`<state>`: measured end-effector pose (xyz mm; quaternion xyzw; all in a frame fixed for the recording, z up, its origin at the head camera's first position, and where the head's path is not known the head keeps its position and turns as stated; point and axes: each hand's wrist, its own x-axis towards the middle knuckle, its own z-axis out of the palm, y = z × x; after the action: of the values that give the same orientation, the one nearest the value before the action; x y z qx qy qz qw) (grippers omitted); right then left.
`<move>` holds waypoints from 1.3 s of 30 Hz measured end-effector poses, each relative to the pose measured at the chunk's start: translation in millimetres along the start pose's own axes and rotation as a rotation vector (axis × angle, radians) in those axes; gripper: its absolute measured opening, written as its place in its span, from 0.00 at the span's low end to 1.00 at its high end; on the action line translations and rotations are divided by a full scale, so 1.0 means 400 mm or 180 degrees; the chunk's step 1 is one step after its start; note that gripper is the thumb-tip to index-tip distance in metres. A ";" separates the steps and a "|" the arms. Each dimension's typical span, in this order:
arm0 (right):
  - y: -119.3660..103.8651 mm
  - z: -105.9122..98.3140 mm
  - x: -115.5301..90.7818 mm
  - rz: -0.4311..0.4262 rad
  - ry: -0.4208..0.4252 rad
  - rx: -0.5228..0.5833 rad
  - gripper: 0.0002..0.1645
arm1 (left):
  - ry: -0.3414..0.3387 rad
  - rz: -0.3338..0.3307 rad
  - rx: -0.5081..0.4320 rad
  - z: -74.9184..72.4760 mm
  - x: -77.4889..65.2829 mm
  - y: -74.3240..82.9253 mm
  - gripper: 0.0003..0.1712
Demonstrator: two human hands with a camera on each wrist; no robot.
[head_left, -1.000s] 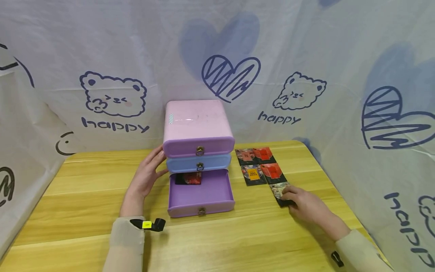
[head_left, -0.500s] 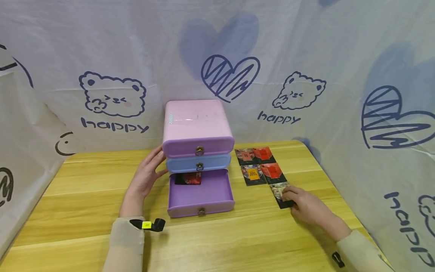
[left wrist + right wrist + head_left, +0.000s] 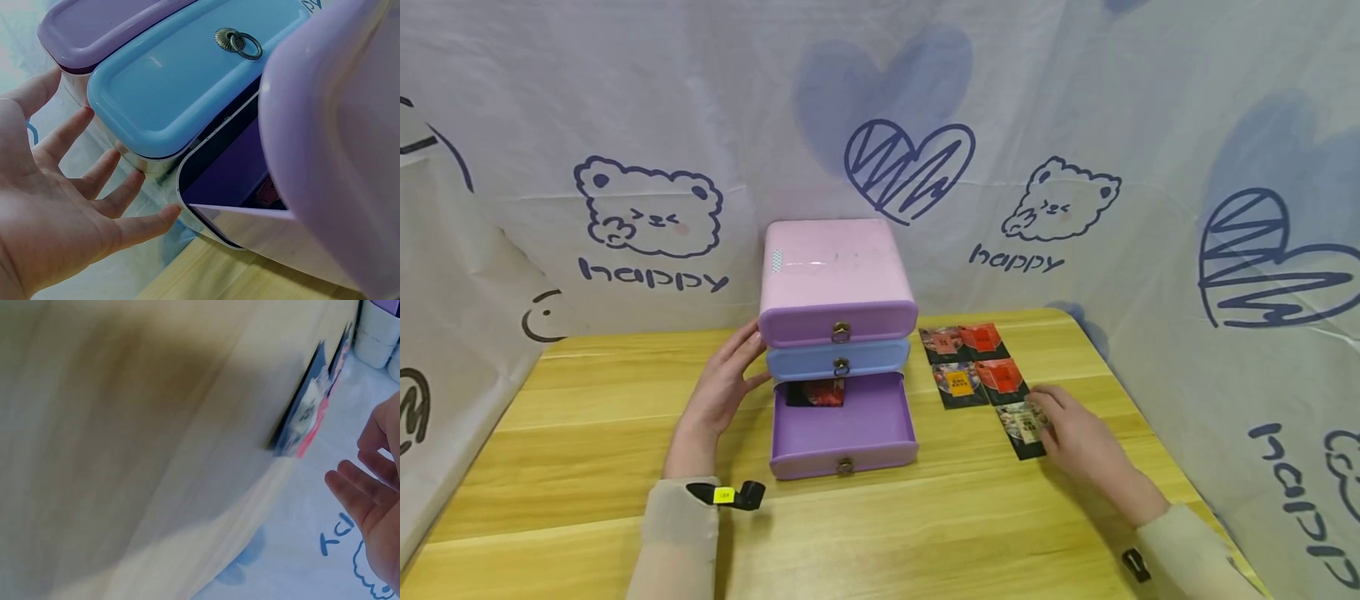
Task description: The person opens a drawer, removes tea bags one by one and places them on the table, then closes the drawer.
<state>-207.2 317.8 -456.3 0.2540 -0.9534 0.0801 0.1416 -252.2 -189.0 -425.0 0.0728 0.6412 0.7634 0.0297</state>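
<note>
A pink mini drawer cabinet (image 3: 838, 262) stands at the back of the wooden table. Its bottom purple drawer (image 3: 842, 433) is pulled out, with a dark red packet (image 3: 820, 393) lying inside at the back left. My left hand (image 3: 726, 383) rests at the cabinet's left side. In the left wrist view its fingers (image 3: 103, 172) are spread, tips at the cabinet's side edges near the blue drawer (image 3: 181, 75). My right hand (image 3: 1082, 437) hovers at the right edge of a cream-labelled packet (image 3: 1021, 427). Its loosely bent fingers (image 3: 353, 490) hold nothing in the right wrist view.
Several more packets, one with a yellow label (image 3: 958, 385) and one with a red label (image 3: 1000, 379), lie in two rows to the right of the cabinet. A white cloth (image 3: 745, 125) printed with hearts and bears hangs behind the table (image 3: 865, 542) and along its sides.
My right hand has let go of the cream-labelled packet and lifted slightly, uncovering more of its label. The packet lies just below the other rows. The left hand and drawers have not moved.
</note>
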 end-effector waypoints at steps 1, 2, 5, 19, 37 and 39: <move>-0.004 -0.002 0.005 0.0001 0.0053 0.0005 0.29 | 0.0004 -0.0002 -0.0001 -0.001 0.000 0.000 0.28; -0.010 -0.005 0.011 0.0015 0.0093 -0.0003 0.28 | 0.0009 0.0000 -0.0008 -0.001 0.000 0.001 0.28; -0.033 -0.014 0.029 0.0074 0.0201 0.0016 0.29 | 0.0003 0.0003 -0.0002 -0.002 0.001 0.002 0.28; -0.185 -0.023 0.133 -0.0399 0.0882 0.0266 0.24 | 0.0003 -0.0012 -0.0025 0.001 0.004 0.006 0.29; -0.391 -0.016 0.264 -0.0852 0.0577 0.0465 0.23 | 0.0010 0.0027 -0.0069 0.001 0.000 0.002 0.29; -0.415 -0.017 0.277 -0.0830 0.0383 0.0395 0.22 | 0.0011 0.0029 -0.0064 0.000 0.000 0.001 0.29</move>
<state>-213.6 125.9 -402.1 0.3787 -0.8953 0.1348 0.1917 -252.1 -189.1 -424.5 0.0742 0.6332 0.7700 0.0259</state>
